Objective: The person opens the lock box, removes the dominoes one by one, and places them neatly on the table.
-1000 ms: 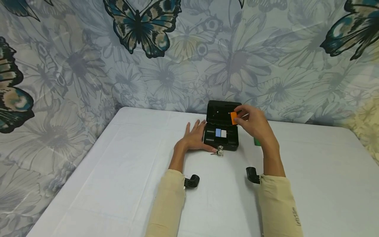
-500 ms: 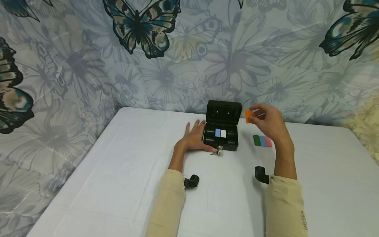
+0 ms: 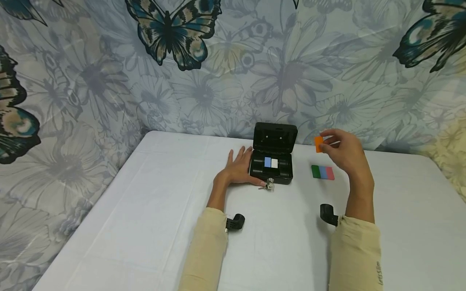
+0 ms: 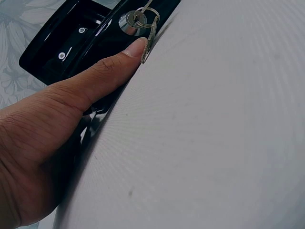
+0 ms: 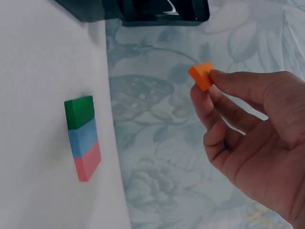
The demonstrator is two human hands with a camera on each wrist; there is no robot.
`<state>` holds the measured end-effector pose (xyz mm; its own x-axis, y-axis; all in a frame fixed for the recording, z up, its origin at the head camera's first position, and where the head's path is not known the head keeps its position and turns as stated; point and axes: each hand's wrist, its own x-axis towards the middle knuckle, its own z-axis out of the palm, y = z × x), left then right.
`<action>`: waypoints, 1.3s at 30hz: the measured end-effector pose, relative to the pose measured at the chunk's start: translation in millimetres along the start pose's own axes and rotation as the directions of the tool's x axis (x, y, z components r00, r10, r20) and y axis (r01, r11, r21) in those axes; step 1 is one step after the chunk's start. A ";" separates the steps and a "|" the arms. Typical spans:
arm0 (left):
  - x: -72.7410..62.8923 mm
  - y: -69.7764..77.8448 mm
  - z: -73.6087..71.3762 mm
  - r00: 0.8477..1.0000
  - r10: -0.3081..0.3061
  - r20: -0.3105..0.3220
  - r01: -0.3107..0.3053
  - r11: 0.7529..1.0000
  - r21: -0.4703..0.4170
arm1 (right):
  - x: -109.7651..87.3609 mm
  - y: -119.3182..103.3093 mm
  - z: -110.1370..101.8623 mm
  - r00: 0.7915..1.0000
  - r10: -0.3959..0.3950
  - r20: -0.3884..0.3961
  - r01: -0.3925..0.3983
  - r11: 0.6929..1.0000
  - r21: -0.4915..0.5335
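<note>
A small orange block [image 3: 318, 144] is pinched between the thumb and fingers of my right hand [image 3: 344, 153], held up to the right of a black cash box [image 3: 256, 173]. The box's lid [image 3: 275, 139] is raised, and inside lie a blue block [image 3: 267, 162] and a white block [image 3: 274, 163] side by side. My left hand [image 3: 238, 170] rests along the box's left side, fingers spread. Its thumb [image 4: 107, 71] lies across the front, touching or close beside the keys [image 4: 151, 28] hanging from the lock.
Green [image 5: 80, 112], blue [image 5: 83, 138] and pink [image 5: 89, 160] blocks lie joined in a row on the white table [image 3: 153, 194], right of the box. Behind the table's far edge hangs a patterned cloth [image 3: 233, 93] with butterflies and flowers.
My right hand has moved right, carrying the orange block from in front of the lid to beyond the box's right side. The row of three blocks has come into view. My left hand stays put.
</note>
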<state>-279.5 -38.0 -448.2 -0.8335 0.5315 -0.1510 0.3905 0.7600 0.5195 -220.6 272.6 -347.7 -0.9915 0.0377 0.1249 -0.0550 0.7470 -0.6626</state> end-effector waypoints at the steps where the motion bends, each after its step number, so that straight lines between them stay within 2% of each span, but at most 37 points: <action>1: 0.0 0.3 -0.4 1.000 0.001 -0.001 -0.001 1.000 -0.004 | -0.4 0.9 -1.1 1.000 0.012 0.000 -0.012 1.000 -0.003; 8: 0.1 0.9 -0.9 1.000 -0.003 -0.001 0.003 1.000 -0.001 | -1.8 9.9 -5.9 0.997 0.083 -0.003 -0.083 0.996 -0.028; 25: 1.6 1.1 -0.5 1.000 -0.006 0.000 0.006 1.000 -0.006 | -9.9 38.4 -17.5 0.987 0.163 0.009 -0.161 0.980 -0.118; 34: 2.2 1.1 1.7 1.000 -0.020 0.004 0.020 1.000 -0.007 | -12.0 52.4 -16.9 0.951 0.293 0.103 -0.274 0.947 -0.167; 39: 3.2 0.4 2.6 1.000 -0.022 0.002 0.022 1.000 -0.011 | -10.2 57.0 -15.1 0.932 0.323 0.163 -0.289 0.936 -0.203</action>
<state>-281.0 -35.1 -450.7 -0.8408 0.5158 -0.1642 0.3680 0.7672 0.5253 -211.8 324.8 -375.6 -0.9613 0.1684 -0.2179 0.2588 0.8227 -0.5061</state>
